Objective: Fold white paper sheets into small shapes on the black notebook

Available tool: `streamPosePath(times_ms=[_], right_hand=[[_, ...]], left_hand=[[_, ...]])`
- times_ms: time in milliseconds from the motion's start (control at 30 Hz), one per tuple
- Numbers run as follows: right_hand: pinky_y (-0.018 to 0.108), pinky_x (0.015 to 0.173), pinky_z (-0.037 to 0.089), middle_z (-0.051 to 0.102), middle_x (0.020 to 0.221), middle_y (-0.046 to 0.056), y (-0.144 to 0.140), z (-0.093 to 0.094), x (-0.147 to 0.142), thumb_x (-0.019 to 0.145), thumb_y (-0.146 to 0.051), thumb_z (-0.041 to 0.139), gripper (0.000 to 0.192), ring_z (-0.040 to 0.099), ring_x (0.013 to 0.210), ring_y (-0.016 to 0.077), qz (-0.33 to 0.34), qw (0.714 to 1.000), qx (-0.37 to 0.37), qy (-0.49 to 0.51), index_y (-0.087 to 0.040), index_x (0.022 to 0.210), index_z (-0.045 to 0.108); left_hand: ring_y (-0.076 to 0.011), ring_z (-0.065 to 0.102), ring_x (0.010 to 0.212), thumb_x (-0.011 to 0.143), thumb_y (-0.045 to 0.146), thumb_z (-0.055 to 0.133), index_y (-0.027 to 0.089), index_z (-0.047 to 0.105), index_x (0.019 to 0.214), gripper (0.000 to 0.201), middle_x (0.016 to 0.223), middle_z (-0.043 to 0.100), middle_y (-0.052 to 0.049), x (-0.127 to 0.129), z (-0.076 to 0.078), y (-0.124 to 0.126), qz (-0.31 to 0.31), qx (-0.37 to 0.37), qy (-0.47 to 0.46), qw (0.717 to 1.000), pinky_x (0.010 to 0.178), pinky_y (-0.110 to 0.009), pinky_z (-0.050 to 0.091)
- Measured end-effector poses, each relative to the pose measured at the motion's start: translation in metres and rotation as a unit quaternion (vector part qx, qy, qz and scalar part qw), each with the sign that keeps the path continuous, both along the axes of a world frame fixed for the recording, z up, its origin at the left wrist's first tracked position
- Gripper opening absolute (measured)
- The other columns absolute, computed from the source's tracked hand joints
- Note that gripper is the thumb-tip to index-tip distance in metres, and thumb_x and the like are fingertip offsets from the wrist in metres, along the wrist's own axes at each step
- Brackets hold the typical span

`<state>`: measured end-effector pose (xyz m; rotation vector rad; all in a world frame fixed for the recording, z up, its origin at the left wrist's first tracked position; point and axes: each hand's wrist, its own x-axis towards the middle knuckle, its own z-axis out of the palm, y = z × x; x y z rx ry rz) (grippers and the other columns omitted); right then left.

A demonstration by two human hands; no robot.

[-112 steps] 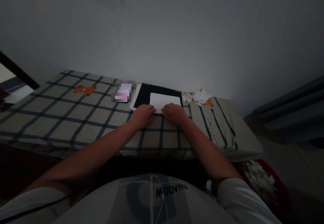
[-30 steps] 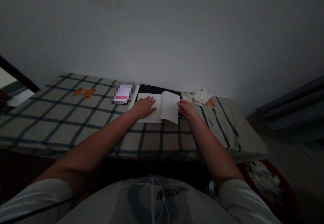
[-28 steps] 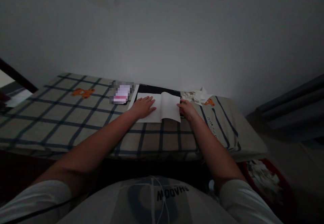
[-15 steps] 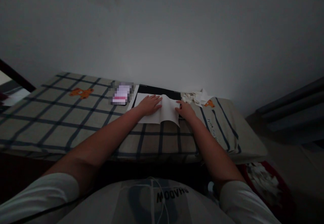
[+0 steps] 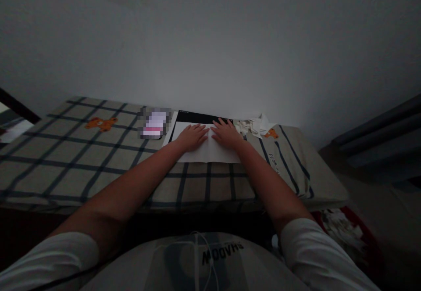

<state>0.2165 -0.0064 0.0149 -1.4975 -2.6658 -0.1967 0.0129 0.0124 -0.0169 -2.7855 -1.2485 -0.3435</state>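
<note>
A sheet of white paper (image 5: 210, 154) lies spread out, with a faint crease running down its middle. My left hand (image 5: 193, 137) rests flat on its left half, fingers stretched out. On the right half lies my right hand (image 5: 226, 134), its fingers spread and the palm down, some fingertips reaching the sheet's far edge. Beneath the paper is a black board (image 5: 200, 117) with small marks along its far edge; much of it is covered. A pale strip shows along the board's left side.
A phone (image 5: 154, 124), partly blurred out, lies left of the paper on the checked tablecloth (image 5: 108, 150). Crumpled paper scraps (image 5: 253, 126) are piled to the right. The wall (image 5: 210, 54) rises behind the table. A red container (image 5: 365, 229) with paper scraps stands below right.
My right hand has moved left from the sheet's right edge and now presses flat on it. The bulging right half of the paper has flattened out. My left hand stays in place.
</note>
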Motion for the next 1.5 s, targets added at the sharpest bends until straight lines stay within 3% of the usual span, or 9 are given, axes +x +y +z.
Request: streamPosePath(times_ms=[200,367,633,1500], right_hand=[[0.053,0.109,0.011,0.027,0.149,0.010,0.003,-0.021,0.005,0.094,-0.042,0.030,0.053,0.019,0.138,0.0272,0.006,1.000,-0.001,-0.007,-0.018,0.140,0.033],[0.048,0.110,0.016,0.021,0.151,0.010,0.003,-0.027,0.004,0.095,-0.041,0.023,0.055,0.017,0.139,0.0257,0.003,0.999,-0.037,0.009,-0.016,0.144,0.025],[0.048,0.109,0.018,0.017,0.152,0.010,0.012,-0.037,0.000,0.094,-0.044,0.018,0.061,0.015,0.139,0.0258,-0.002,0.996,-0.062,0.065,-0.014,0.146,0.015],[0.048,0.109,0.018,0.022,0.151,0.010,0.003,-0.043,-0.012,0.094,-0.044,0.021,0.058,0.018,0.139,0.0260,-0.060,0.996,-0.034,0.063,-0.015,0.144,0.024]], left_hand=[[-0.0211,0.035,0.130,0.093,0.036,0.028,0.017,0.039,0.136,0.048,0.142,0.040,-0.008,-0.003,0.002,0.010,0.012,0.003,-0.002,1.000,0.104,-0.037,0.029],[-0.0204,0.024,0.137,0.094,0.035,0.024,0.014,0.032,0.140,0.051,0.148,0.029,-0.009,-0.002,-0.005,0.016,0.001,-0.009,0.010,1.000,0.108,-0.037,0.022],[-0.0225,0.022,0.137,0.095,0.036,0.019,0.010,0.028,0.141,0.054,0.149,0.027,-0.010,-0.001,-0.009,0.019,-0.001,-0.009,0.021,1.000,0.108,-0.040,0.022],[-0.0236,0.024,0.136,0.093,0.034,0.024,0.012,0.032,0.139,0.052,0.148,0.029,-0.010,0.009,-0.005,0.012,0.040,-0.023,0.015,0.999,0.107,-0.041,0.023]])
